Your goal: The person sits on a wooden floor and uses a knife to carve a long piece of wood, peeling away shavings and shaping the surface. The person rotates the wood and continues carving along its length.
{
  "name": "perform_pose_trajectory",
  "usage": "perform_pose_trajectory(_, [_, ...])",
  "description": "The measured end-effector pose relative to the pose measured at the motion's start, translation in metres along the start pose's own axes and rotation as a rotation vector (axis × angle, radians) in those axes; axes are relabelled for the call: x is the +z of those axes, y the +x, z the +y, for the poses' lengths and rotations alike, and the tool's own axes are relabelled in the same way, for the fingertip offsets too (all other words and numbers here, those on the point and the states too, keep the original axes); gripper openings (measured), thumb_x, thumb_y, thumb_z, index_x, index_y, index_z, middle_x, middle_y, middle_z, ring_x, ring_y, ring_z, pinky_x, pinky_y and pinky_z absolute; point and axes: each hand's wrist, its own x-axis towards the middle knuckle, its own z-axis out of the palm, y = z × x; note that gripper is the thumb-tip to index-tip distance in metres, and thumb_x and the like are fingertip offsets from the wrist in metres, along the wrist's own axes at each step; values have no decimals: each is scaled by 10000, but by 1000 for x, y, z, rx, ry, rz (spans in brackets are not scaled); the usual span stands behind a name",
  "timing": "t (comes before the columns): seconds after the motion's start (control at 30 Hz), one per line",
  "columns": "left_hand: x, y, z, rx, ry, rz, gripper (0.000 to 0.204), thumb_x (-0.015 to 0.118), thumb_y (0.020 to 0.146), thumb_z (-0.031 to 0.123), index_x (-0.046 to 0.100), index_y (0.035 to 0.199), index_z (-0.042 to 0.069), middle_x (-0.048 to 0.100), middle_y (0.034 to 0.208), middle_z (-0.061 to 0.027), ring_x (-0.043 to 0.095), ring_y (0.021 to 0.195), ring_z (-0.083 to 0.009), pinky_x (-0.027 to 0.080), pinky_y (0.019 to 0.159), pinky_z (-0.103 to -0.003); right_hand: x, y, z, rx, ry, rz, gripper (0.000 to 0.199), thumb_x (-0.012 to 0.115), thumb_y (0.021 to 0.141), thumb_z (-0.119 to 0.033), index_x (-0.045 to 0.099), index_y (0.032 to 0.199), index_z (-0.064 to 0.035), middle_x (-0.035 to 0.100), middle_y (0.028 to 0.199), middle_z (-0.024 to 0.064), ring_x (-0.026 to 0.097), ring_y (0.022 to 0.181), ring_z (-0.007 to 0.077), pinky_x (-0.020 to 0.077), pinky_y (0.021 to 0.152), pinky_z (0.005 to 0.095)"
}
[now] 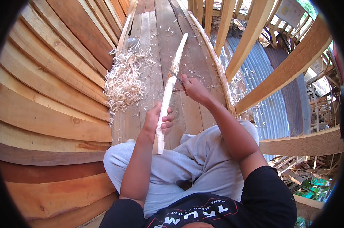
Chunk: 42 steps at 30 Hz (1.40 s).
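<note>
Plank floor, shavings (123,81) at ten o'clock: left hand (156,121) clamped on pale stick (171,87), right hand (192,88) gripping blade (173,73); slip risks cut fingers (167,121).

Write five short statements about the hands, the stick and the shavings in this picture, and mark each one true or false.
1. The left hand grips the long pale wooden stick near its lower end. True.
2. The right hand is empty. False: it holds a thin metal blade against the stick.
3. A pile of pale curled wood shavings lies left of the stick. True.
4. The stick lies flat, untouched. False: both hands work it.
5. The person sits on bare soil. False: on wooden planks.
</note>
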Motion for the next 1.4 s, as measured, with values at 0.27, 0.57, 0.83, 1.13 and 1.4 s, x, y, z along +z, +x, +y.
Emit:
perform_pose_trajectory(0.27, [-9, -4, 11, -91, -173, -165, 408, 295, 1011, 446, 443, 890, 86, 350, 562, 27, 359, 415, -93, 363, 378, -247, 10, -21, -24, -57, -458, 98, 587, 356, 977, -421, 637, 720, 26, 611, 746, 288, 603, 732, 468, 463, 692, 525])
perform_pose_trajectory(0.57, [-13, -3, 5, -54, -173, -64, 320, 315, 1015, 349, 454, 1031, 60, 419, 708, -15, 386, 500, -101, 359, 437, -228, 41, -44, -22, -253, -458, 56, 494, 396, 931, -317, 628, 607, -25, 584, 583, 216, 592, 577, 408, 467, 574, 499])
perform_pose_trajectory(0.83, [-24, 11, -2, 7, 102, 116, 311, 337, 989, 378, 498, 958, 115, 423, 582, -24, 350, 412, -141, 311, 390, -293, 37, -37, -22, -138, -530, 39, 467, 407, 900, -296, 618, 598, -9, 590, 606, 224, 598, 584, 409, 477, 587, 507])
perform_pose_trajectory(1.13, [-9, 9, -8, 17, 156, 199, 316, 305, 1010, 375, 444, 867, 129, 347, 523, 29, 325, 357, -81, 266, 329, -234, 42, -18, 9, -170, -549, 115, 438, 421, 874, -280, 619, 601, -1, 595, 629, 238, 603, 593, 419, 489, 605, 509])
perform_pose_trajectory(1.4, [-13, 14, -10, 33, 55, 148, 278, 313, 995, 331, 447, 853, 132, 336, 520, 38, 309, 353, -73, 258, 322, -226, 40, 6, 11, -247, -581, 186, 450, 413, 868, -273, 606, 570, 4, 573, 570, 223, 600, 553, 403, 496, 576, 488])
